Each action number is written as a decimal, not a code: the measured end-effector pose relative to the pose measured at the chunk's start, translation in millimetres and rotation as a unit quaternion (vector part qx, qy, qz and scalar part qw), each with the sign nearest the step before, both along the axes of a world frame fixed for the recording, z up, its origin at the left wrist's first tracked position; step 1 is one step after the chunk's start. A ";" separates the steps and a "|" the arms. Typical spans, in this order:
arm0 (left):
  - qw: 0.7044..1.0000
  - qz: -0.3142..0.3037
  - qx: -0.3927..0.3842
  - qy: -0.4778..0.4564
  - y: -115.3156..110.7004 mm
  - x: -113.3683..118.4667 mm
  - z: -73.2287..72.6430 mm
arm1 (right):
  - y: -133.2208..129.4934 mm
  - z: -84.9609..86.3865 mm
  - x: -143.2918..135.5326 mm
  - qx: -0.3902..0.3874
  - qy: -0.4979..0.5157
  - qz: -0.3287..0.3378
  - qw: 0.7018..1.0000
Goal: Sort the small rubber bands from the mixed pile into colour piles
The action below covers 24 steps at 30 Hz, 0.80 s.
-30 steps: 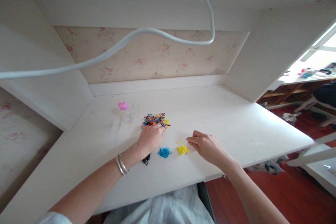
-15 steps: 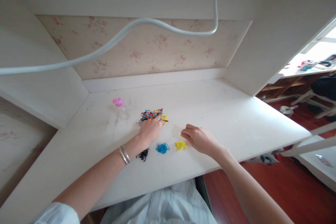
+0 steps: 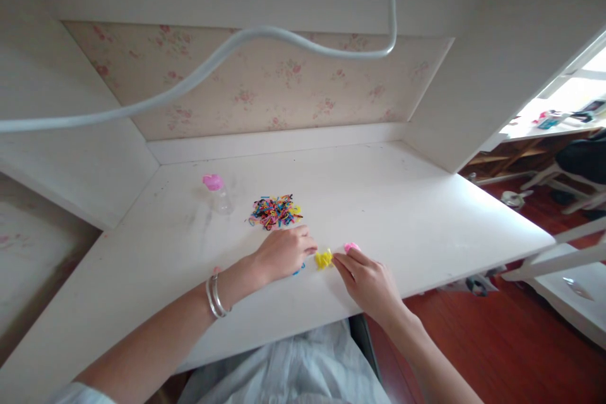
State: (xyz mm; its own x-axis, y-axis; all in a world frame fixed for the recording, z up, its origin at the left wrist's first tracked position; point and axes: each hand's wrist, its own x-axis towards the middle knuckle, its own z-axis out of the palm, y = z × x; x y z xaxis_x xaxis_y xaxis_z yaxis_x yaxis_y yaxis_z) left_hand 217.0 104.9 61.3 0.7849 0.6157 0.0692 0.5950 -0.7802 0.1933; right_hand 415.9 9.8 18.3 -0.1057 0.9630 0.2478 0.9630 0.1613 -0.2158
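Note:
A small heap of yellow rubber bands (image 3: pixel 324 259) lies on the white desk between my hands. My left hand (image 3: pixel 286 252) reaches its left side, fingers pinched together; whatever is in them is too small to make out. Under that hand, blue rubber bands (image 3: pixel 299 269) show only at the edge. At the yellow heap's right side is my right hand (image 3: pixel 372 278), thumb and fingers pressed together, their contents hidden. Pink rubber bands (image 3: pixel 351 246) peek out just behind its fingers. Farther back lies a mixed multicoloured pile of rubber bands (image 3: pixel 274 211).
A clear bottle with a pink top (image 3: pixel 214 182) stands at the left on the desk (image 3: pixel 402 202). A white cable (image 3: pixel 265 33) hangs across the view above. White panels wall in the desk's left, right and back. A chair (image 3: pixel 582 161) stands off to the right.
My left hand has left the mixed pile and come down and right to the yellow heap, covering the blue bands. My right hand has shifted slightly down and right, and pink bands now show.

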 end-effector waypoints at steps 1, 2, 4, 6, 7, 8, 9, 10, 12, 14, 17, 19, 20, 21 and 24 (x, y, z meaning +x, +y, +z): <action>1.000 -0.008 -0.002 0.000 -2.0 1.9 0.3 | -0.2 -0.3 0.0 -0.004 -0.003 0.004 1.000; 1.000 -0.014 -0.004 0.001 -3.5 3.7 0.6 | -0.5 -0.3 0.2 -0.008 -0.004 0.009 1.000; 1.000 -0.024 -0.007 0.003 -5.2 6.7 1.5 | -1.6 -0.6 1.2 -0.015 -0.003 0.017 1.000; 0.999 -0.034 -0.011 0.011 -5.8 9.7 2.6 | -2.8 -1.6 2.6 -0.015 0.003 0.019 1.000; 0.999 -0.039 -0.013 0.017 -5.8 11.3 3.1 | -3.4 -2.4 3.4 -0.012 0.008 0.018 1.000; 0.999 -0.044 -0.015 0.024 -5.7 13.0 3.7 | -3.8 -3.3 4.1 -0.009 0.014 0.018 1.000; 0.998 -0.047 -0.016 0.029 -5.4 14.7 4.1 | -4.2 -4.3 4.8 -0.005 0.020 0.018 1.000; 0.998 -0.050 -0.016 0.034 -5.1 16.5 4.4 | -4.4 -5.2 5.4 0.001 0.025 0.018 1.000; 0.998 -0.053 -0.018 0.039 -4.6 19.6 4.7 | -4.5 -6.7 6.7 0.013 0.035 0.017 0.999; 0.997 -0.055 -0.019 0.043 -4.5 21.8 4.7 | -4.6 -7.3 8.0 0.026 0.047 0.012 0.998; 0.997 -0.057 -0.017 0.046 -4.7 22.4 4.7 | -5.4 -6.2 10.2 0.053 0.077 0.000 0.996; 0.997 -0.058 -0.015 0.042 -4.4 20.3 5.3 | -6.6 -4.3 11.9 0.062 0.099 -0.008 0.993; 0.998 -0.057 -0.014 0.036 -3.8 18.2 5.9 | -7.5 -3.2 12.9 0.062 0.108 -0.012 0.992; 0.998 -0.053 -0.013 0.027 -3.0 15.1 6.8 | -8.6 -2.2 14.0 0.057 0.115 -0.016 0.992; 1.000 -0.019 -0.012 -0.021 0.1 -1.1 12.1 | -12.2 -0.6 17.5 0.033 0.123 -0.032 0.991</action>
State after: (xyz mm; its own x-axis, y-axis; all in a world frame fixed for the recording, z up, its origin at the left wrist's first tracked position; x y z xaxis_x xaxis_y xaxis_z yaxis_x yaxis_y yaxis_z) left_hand 215.9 105.1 73.4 0.8050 0.5869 0.0871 0.5556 -0.7971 0.2365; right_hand 433.4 -2.4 17.7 0.0260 0.9466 0.3213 0.8908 0.1239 -0.4372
